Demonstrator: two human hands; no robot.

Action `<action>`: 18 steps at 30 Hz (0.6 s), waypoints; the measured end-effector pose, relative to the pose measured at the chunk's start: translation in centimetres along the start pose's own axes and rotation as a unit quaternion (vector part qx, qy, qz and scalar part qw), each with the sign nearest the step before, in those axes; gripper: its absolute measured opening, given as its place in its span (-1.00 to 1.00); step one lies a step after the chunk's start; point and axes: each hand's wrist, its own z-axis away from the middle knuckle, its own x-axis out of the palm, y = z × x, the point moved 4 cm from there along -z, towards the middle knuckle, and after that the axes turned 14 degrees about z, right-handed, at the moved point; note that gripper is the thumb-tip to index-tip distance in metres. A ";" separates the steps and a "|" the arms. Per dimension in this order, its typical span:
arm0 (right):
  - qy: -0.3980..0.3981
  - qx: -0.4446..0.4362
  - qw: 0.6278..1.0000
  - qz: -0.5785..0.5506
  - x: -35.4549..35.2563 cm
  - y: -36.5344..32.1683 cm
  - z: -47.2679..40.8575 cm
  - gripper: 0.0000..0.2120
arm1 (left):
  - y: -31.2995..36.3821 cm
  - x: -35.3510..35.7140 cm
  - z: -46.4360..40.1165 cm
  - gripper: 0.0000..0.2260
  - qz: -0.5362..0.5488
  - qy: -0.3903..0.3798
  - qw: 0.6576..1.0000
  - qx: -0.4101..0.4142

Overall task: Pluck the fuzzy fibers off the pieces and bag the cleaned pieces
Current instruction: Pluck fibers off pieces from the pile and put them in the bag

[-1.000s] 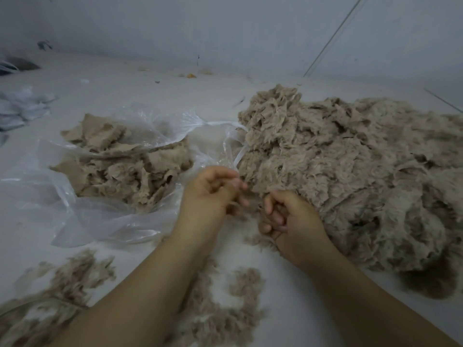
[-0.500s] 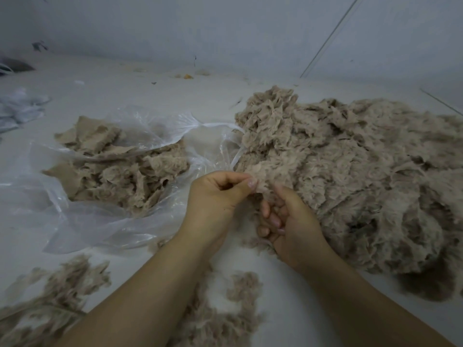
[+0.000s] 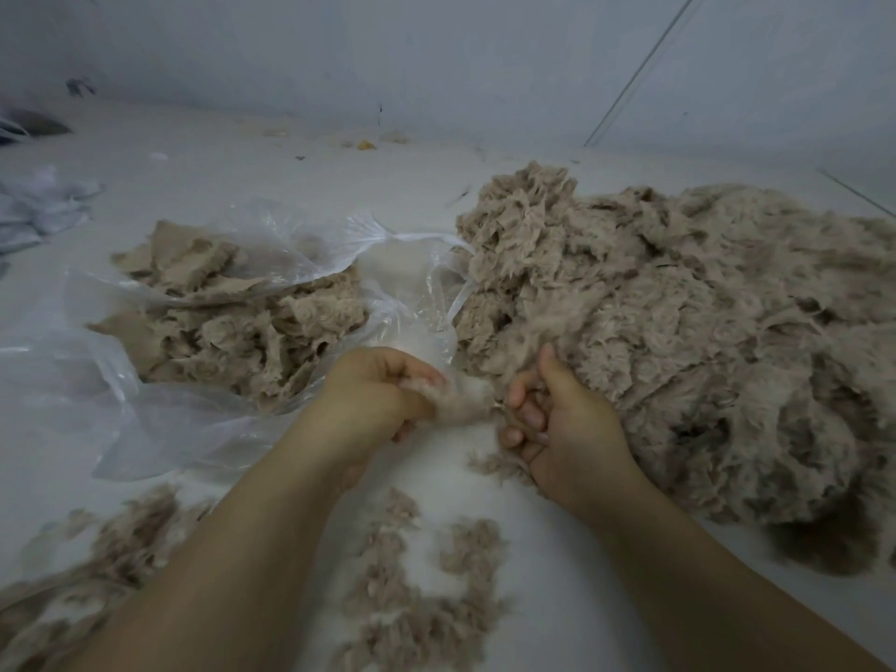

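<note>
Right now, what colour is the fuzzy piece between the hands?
Pale beige-tan, like the big pile; the fuzzy piece shows in the head view.

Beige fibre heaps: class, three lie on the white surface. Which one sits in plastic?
The heap of flatter beige pieces at left, inside the clear plastic bag; the big fuzzy pile and the loose tufts lie bare.

I'm working on a pale, whitish surface point(image 3: 557, 565). To my right on it lies a big heap of fuzzy beige pieces point(image 3: 688, 322). To my left lies an open clear plastic bag point(image 3: 160, 419) with flatter beige pieces point(image 3: 232, 322) inside. Nearest me, loose tufts of plucked fibers point(image 3: 417, 599) are scattered across it. At the far left edge sit crumpled pale plastic bags point(image 3: 39, 211), and small bits of debris point(image 3: 366, 145) lie by the wall.
</note>
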 end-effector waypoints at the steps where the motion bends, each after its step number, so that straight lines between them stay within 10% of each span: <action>1: -0.004 -0.001 1.000 0.005 0.0 0.0 0.0 -0.42 | 0.2 -0.4 -0.1 -0.78 -0.035 0.032 0.999 0.026; 11: -0.080 -0.087 0.979 0.166 0.5 0.1 0.1 -0.58 | 1.5 3.7 2.3 -0.65 -0.157 -0.072 0.923 0.343; 18: -0.115 -0.081 0.981 0.136 0.7 0.0 0.4 -0.73 | 1.2 3.8 2.4 -0.78 -0.046 -0.154 0.951 0.265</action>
